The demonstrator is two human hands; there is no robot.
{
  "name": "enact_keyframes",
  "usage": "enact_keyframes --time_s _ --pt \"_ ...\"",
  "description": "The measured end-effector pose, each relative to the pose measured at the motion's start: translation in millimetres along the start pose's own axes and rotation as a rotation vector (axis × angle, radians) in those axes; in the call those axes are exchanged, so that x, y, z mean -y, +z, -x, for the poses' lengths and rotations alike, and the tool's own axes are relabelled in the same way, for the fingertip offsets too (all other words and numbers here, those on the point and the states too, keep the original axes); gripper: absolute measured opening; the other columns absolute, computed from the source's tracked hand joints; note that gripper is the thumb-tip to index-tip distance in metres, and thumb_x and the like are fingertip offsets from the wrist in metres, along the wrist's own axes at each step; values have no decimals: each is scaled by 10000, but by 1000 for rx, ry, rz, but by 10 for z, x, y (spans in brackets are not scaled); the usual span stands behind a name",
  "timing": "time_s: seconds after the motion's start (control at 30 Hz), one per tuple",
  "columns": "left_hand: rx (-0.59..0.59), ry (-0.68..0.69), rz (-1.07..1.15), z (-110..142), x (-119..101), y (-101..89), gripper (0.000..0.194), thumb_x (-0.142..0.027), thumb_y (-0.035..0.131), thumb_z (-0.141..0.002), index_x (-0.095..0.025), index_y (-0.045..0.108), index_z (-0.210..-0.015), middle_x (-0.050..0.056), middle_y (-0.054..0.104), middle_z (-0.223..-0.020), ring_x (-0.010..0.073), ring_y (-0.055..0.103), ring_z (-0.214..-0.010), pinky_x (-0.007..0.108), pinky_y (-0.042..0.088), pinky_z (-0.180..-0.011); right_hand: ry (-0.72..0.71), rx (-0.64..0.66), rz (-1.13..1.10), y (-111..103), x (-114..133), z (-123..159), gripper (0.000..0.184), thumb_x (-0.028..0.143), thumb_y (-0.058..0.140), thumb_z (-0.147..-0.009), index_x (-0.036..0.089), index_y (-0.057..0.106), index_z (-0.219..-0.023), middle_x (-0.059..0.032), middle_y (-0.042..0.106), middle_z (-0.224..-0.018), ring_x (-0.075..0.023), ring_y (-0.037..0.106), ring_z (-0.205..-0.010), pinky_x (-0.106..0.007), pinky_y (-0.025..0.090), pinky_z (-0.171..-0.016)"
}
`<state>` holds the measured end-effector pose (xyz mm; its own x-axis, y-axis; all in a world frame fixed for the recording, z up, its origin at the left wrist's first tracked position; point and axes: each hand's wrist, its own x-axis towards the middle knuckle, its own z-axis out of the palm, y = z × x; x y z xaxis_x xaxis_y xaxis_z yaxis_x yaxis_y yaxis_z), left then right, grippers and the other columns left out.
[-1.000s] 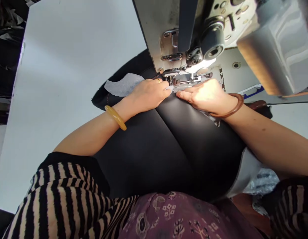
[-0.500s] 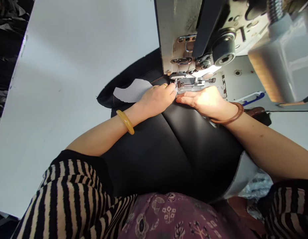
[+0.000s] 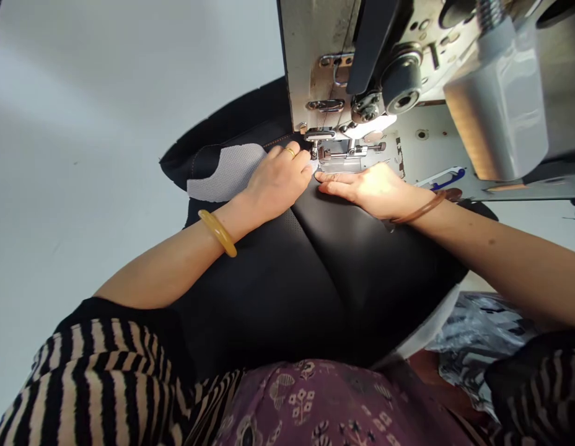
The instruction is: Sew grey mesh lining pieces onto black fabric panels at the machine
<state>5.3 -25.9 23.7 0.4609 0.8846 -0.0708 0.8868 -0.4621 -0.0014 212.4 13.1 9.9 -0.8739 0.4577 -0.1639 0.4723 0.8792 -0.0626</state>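
Note:
A large black leather piece [image 3: 278, 279], seemingly upholstery, spreads from my lap up to the sewing machine's presser foot [image 3: 315, 148]. Its folded flap shows a light grey fabric backing [image 3: 229, 170] and a line of orange stitching. My left hand [image 3: 279, 179], with a ring and a yellow bangle, lies over this flap with its fingers curled on the edge just left of the foot. Lying flat on the leather right of the seam is my right hand [image 3: 375, 189], fingers stretched toward the needle area. The needle tip is hard to make out.
The sewing machine head [image 3: 324, 74] rises at the upper right, with a lamp [image 3: 499, 111] beside it. A blue-and-white tool [image 3: 443, 178] and a pencil-like stick [image 3: 505, 188] lie on the machine bed. Clear plastic wrapping [image 3: 482, 328] sits at the lower right. A white table [image 3: 83, 124] extends left.
The camera view has shifted a little, moving the whole scene leftward. My left fingers have drawn slightly back from the presser foot; my right hand stays flat by the seam.

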Motion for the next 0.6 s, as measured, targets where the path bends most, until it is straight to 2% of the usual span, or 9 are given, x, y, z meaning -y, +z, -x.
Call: enact_keyframes --time_s 0.1,0.23,0.43,0.6 --pt "-31 -65 22 6 -41 50 383 -90 291 -953 -85 649 -1089 161 614 -1079 286 542 -1132 429 441 -934 14 58 137 -19 47 24 516 189 202 -1004 248 523 -1404 -15 462 -1495 -158 601 -727 -314 208 -505" --pt "-22 -105 19 -17 -121 71 364 -91 309 -948 -84 659 -1050 166 613 -1053 265 554 -1104 365 474 -894 58 93 184 -36 116 1 528 149 190 -995 242 529 -1388 -15 434 -1516 -162 612 -748 -301 194 -503" --pt "76 -144 -82 -60 -208 23 438 -18 231 -922 -63 643 -1064 179 598 -1092 275 566 -1082 320 497 -809 65 46 143 -83 178 10 509 175 169 -1013 213 551 -1347 -50 422 -1523 -145 582 -698 -312 168 -507" --pt "81 -148 -97 -105 -221 48 389 -21 259 -941 -50 622 -1077 192 579 -1133 284 555 -1108 333 502 -834 84 12 135 -25 191 -42 555 139 120 -992 193 528 -1365 -57 435 -1517 -151 578 -699 -311 185 -516"
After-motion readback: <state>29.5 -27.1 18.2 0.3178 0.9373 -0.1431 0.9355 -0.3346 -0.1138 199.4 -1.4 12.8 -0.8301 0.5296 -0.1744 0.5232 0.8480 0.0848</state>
